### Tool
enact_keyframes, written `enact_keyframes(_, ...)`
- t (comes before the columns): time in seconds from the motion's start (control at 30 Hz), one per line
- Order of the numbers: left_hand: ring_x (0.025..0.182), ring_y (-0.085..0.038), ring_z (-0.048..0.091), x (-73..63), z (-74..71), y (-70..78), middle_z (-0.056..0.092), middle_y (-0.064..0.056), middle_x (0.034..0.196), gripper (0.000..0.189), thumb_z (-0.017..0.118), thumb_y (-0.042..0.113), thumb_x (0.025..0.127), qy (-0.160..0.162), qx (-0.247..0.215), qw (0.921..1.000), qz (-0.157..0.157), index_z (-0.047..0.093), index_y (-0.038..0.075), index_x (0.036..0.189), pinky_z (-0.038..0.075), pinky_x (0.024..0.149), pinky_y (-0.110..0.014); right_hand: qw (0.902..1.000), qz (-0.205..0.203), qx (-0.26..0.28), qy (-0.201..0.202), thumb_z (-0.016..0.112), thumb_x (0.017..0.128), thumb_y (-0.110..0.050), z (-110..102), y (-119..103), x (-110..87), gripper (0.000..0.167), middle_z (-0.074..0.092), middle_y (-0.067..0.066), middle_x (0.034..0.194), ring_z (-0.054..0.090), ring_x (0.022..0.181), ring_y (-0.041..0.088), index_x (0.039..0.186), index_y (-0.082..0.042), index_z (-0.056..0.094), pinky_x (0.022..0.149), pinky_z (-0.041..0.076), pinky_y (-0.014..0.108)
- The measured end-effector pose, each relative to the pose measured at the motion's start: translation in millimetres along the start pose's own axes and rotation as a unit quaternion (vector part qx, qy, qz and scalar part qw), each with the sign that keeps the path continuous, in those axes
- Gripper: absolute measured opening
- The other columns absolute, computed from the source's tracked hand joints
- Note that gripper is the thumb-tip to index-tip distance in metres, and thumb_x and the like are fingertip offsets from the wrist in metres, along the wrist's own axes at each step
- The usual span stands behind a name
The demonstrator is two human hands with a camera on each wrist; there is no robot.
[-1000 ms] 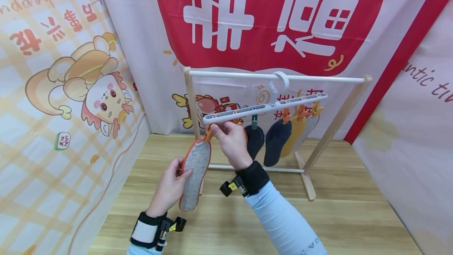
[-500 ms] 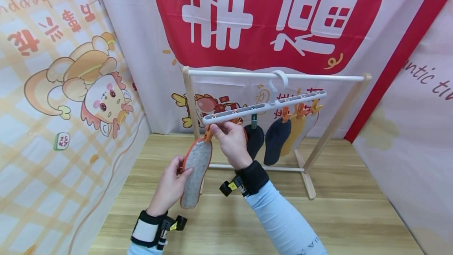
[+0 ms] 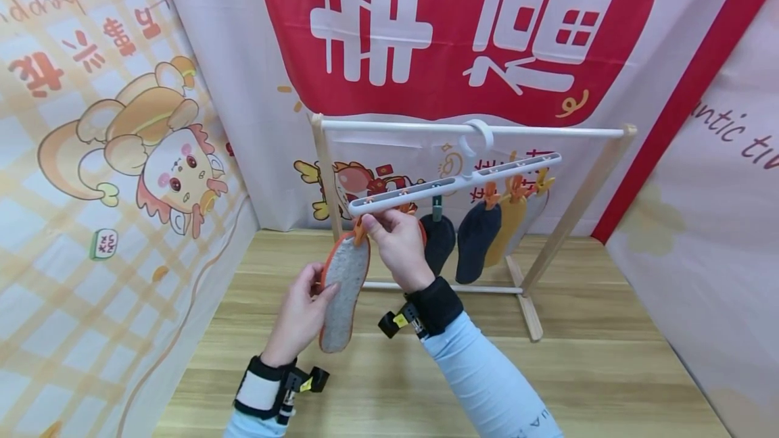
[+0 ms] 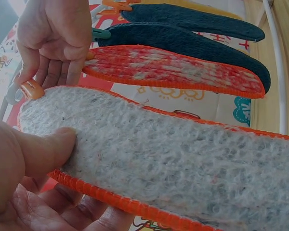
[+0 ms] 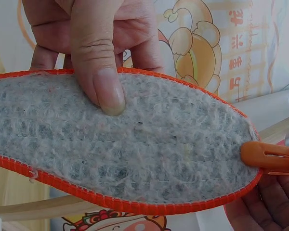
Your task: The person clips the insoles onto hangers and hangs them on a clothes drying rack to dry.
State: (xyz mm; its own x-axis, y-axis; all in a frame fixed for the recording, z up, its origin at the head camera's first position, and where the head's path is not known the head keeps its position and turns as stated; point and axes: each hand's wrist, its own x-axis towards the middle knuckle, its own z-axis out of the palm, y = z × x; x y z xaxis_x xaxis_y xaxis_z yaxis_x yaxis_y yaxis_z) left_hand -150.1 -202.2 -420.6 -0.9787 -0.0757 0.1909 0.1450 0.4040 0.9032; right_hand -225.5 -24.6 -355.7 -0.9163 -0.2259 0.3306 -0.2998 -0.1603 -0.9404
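A grey felt insole [image 3: 345, 293] with orange edging hangs toe up from an orange clip [image 3: 360, 230] at the hanger's left end. My left hand [image 3: 298, 316] pinches its side, thumb on the grey face and fingers behind, as the left wrist view shows. My right hand [image 3: 399, 250] holds the clip between thumb and fingers just below the white hanger [image 3: 414, 194]. In the right wrist view, the clip [image 5: 265, 155] bites the insole's rounded end. Behind my right hand a red and white insole [image 4: 173, 72] hangs, mostly hidden in the head view.
Two dark insoles [image 3: 479, 242], a yellow one [image 3: 507, 228] and a pale one hang further right from clips. The hanger hooks over the white rail [image 3: 395, 127] of a wooden-legged rack [image 3: 572, 208] on a wood-grain table [image 3: 475, 370]. Printed cloth walls surround it.
My left hand has shifted slightly right and up, swinging the insole's lower end right, so it hangs more upright. My right hand stays at the clip.
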Motion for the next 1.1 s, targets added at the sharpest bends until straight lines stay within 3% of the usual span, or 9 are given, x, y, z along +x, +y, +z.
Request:
enact_keyframes(0.53,0.095,-0.026,0.063,4.8,9.8,-7.5,0.063,-0.013,0.113,0.026,0.063,0.006,0.097,0.003,-0.006,1.0000,-0.004,0.055,0.005,0.122,0.056,0.078,-0.045,0.9996,0.023,-0.015,-0.011,0.062,0.099,-0.026,-6,1,-7.4,0.033,0.069,0.002,0.120,0.061,0.113,0.017,0.129,-0.012,0.064,0.101,0.046,0.040)
enact_keyframes(0.73,0.099,-0.027,0.063,11.7,13.7,-12.9,0.064,-0.015,0.113,0.028,0.064,0.008,0.097,0.010,-0.013,0.9998,-0.007,0.055,0.004,0.123,0.055,0.082,-0.047,0.9969,0.031,-0.071,-0.014,0.063,0.098,-0.034,-10,0,-10.1,0.040,0.067,-0.001,0.123,0.061,0.115,0.013,0.132,-0.012,0.063,0.101,0.047,0.038)
enact_keyframes(0.93,0.103,-0.029,0.062,16.7,16.5,-16.3,0.062,-0.016,0.117,0.029,0.064,0.008,0.097,0.004,-0.026,0.9996,-0.006,0.055,0.003,0.124,0.053,0.088,-0.049,0.9897,0.003,-0.141,-0.024,0.064,0.097,-0.036,-17,1,-14.5,0.047,0.067,0.002,0.125,0.063,0.114,0.013,0.137,-0.011,0.060,0.096,0.051,0.037)
enact_keyframes(1.1,0.104,-0.028,0.062,19.5,16.5,-16.4,0.062,-0.016,0.119,0.028,0.063,0.009,0.098,0.003,-0.029,0.9996,-0.008,0.055,0.004,0.124,0.052,0.089,-0.050,0.9871,-0.037,-0.152,-0.036,0.062,0.099,-0.031,-27,2,-20.8,0.044,0.065,0.004,0.128,0.063,0.114,0.013,0.137,-0.008,0.059,0.094,0.052,0.032)
